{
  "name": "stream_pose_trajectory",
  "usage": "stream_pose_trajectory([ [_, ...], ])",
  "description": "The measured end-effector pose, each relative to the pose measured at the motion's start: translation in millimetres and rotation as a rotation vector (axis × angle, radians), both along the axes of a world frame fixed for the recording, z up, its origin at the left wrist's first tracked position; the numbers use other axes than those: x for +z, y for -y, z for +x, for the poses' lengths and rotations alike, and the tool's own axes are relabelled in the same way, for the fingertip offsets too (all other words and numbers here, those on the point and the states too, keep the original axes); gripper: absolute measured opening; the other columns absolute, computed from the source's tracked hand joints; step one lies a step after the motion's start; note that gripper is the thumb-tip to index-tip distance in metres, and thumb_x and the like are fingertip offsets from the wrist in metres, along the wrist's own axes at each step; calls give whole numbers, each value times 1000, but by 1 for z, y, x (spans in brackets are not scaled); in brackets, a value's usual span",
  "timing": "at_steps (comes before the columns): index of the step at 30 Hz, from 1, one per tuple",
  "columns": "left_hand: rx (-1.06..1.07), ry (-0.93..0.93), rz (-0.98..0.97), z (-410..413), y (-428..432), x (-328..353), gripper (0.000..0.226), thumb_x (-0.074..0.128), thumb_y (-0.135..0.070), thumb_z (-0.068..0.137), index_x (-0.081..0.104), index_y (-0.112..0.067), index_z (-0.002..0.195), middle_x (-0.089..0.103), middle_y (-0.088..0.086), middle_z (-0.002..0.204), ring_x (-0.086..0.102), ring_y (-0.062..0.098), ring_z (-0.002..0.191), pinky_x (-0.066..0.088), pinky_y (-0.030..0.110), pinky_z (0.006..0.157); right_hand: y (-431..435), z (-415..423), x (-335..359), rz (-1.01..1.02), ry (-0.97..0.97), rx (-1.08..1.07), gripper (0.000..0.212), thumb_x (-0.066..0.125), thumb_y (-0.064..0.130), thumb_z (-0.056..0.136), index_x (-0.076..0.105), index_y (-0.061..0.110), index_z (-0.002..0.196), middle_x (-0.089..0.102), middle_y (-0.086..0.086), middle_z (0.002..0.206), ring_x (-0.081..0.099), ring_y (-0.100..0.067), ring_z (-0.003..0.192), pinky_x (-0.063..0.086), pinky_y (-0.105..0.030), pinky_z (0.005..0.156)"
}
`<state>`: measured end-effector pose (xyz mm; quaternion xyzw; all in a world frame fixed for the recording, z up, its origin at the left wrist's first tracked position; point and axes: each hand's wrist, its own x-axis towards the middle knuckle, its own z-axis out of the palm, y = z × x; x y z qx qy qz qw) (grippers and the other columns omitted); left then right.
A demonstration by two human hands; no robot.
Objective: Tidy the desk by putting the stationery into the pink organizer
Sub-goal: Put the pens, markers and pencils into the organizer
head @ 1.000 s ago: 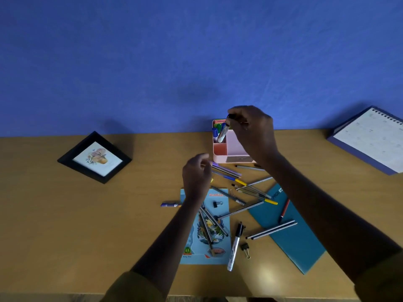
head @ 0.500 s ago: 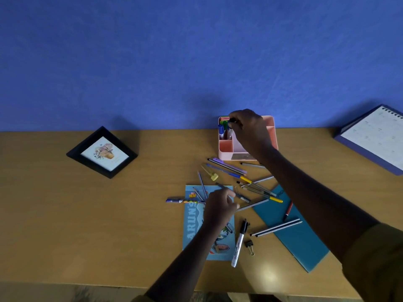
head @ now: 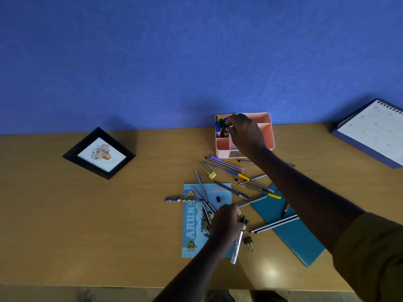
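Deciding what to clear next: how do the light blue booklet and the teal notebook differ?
The light blue booklet has a printed cover with lettering and a picture; the teal notebook looks nearly plain. The booklet lies roughly square to the desk edge; the notebook lies diagonally. The left hand is over the booklet; the right forearm crosses the notebook's corner. Both lie flat with pens across them.

The right arm (head: 305, 192) stretches forward and a little to the left, nearly straight, bare from the olive sleeve (head: 370, 253) to the wrist. The right hand (head: 245, 132) shows its back, and its thumb and forefinger pinch the dark top of a pen (head: 226, 127). The left arm (head: 196, 269) comes up from the lower edge, less extended. The left hand (head: 226, 222) is palm down with curled fingers, at a marker (head: 236, 247); whether it grips the marker cannot be judged.
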<state>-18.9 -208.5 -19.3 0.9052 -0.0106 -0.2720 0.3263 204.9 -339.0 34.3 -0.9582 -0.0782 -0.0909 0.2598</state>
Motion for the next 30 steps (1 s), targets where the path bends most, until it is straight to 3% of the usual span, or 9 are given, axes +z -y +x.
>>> stream_pose_trajectory([
  [5, 16, 38, 16, -8, 9, -2, 38, 84, -32, 88, 68, -15, 119, 73, 2, 109, 68, 15, 97, 46, 23, 76, 4, -7, 3, -4, 39, 11, 28, 72, 14, 99, 70, 11, 127, 74, -13, 124, 75, -31, 102, 65, -42, 78],
  [9, 1, 56, 46, -10, 15, -4, 35, 82, -31, 92, 68, -17, 120, 74, 1, 115, 70, 15, 104, 55, 26, 84, 13, -21, 1, 39, 68, -12, 27, 73, 18, 99, 69, 12, 126, 76, -11, 121, 76, -30, 100, 66, -44, 77],
  [15, -18, 86, 84, -12, 20, -11, 31, 78, -30, 96, 69, -16, 122, 76, 0, 117, 71, 12, 106, 55, 21, 83, 29, -63, -3, 111, 62, -59, 27, 73, 16, 100, 69, 10, 126, 75, -12, 125, 76, -30, 106, 67, -49, 83],
  [21, -15, 99, 75, -14, 23, -12, 24, 75, -24, 96, 67, -16, 117, 71, 0, 113, 60, 5, 94, 38, 9, 63, 46, -104, -6, 148, 62, -68, 21, 71, 14, 101, 69, 7, 121, 74, -14, 126, 75, -34, 112, 66, -47, 89],
  [24, -21, 85, 62, -14, 25, -14, 21, 76, -20, 94, 66, -16, 113, 71, 0, 109, 58, 5, 90, 33, 9, 58, 55, -122, -6, 194, 51, -59, 13, 72, 9, 99, 70, 7, 112, 76, -13, 113, 76, -28, 99, 67, -39, 79],
  [27, -25, 71, 27, -13, 25, -14, 22, 77, -21, 92, 67, -16, 111, 74, 0, 106, 65, 8, 90, 36, 8, 60, 65, -141, -9, 218, 22, -74, 16, 72, 4, 97, 72, 7, 113, 75, -10, 104, 71, -17, 89, 62, -33, 69],
  [30, -9, 56, -44, -7, 23, -9, 23, 80, -24, 90, 68, -16, 108, 75, 0, 102, 70, 11, 90, 54, 19, 71, 78, -163, -17, 237, -17, -101, 23, 72, 3, 97, 73, 8, 120, 76, -9, 108, 72, -16, 92, 62, -34, 71],
])
